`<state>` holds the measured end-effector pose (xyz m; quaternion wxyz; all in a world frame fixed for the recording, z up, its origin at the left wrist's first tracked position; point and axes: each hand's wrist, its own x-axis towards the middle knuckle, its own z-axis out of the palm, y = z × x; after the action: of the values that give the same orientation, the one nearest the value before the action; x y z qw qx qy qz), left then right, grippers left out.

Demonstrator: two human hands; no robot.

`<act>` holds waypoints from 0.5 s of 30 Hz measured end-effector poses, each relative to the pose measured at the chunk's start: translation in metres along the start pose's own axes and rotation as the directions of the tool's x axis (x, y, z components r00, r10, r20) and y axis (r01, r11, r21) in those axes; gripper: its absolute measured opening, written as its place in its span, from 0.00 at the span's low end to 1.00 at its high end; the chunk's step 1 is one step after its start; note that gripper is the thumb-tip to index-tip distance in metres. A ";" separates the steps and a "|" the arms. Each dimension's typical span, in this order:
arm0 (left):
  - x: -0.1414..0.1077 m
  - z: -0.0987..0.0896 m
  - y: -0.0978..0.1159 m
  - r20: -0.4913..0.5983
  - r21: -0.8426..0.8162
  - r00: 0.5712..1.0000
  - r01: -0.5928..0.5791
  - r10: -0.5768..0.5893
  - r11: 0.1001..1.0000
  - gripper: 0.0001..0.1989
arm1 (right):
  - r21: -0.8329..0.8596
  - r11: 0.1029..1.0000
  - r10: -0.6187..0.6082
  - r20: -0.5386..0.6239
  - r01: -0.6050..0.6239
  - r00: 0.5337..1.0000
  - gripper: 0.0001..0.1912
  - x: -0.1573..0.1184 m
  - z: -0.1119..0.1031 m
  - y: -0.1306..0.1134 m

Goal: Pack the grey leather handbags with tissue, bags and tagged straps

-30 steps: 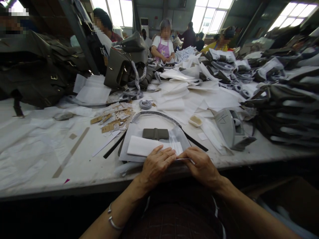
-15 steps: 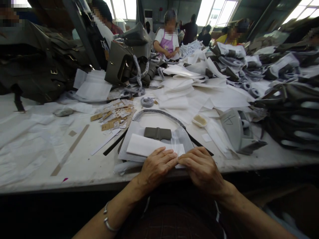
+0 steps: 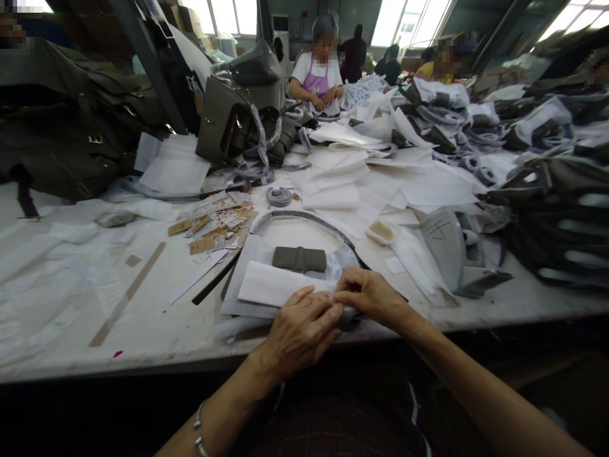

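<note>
In front of me on the table lies a bag [image 3: 235,289] under translucent wrapping, with a wrapped curved handle [image 3: 304,214] at its far side. A dark olive strap tab [image 3: 299,259] shows in its middle. Across the near part lies a folded white foam sheet [image 3: 266,284]. My left hand [image 3: 304,327] rests on the sheet's near right part with its fingers stretched out. Beside it, my right hand [image 3: 371,295] pinches the right end of the sheet between thumb and fingers. The pinched edge is mostly hidden by the fingers.
Paper tags [image 3: 209,228] with strings and a coiled wrapped strap [image 3: 278,197] lie beyond the bag. White sheets [image 3: 337,168] spread farther back. An olive bag [image 3: 228,120] stands behind. At right are a grey tape dispenser [image 3: 450,251] and stacked bags [image 3: 561,216]. A person [image 3: 321,76] works opposite.
My right hand has turned and shifted slightly up and left, now pinching over the sheet's right end. My left hand has flattened and moved slightly nearer me.
</note>
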<state>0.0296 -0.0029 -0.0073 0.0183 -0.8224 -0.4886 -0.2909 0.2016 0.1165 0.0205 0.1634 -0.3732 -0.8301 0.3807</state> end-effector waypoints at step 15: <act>0.001 0.008 0.006 -0.032 0.060 0.999 0.014 -0.012 0.998 0.16 | 0.117 0.992 0.089 -0.473 -0.038 0.877 0.17 -0.018 -0.049 0.007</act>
<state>0.0387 -0.0027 -0.0114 0.0491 -0.8135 -0.5021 -0.2892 0.2442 0.1314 0.0479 0.3692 -0.4736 -0.7307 0.3248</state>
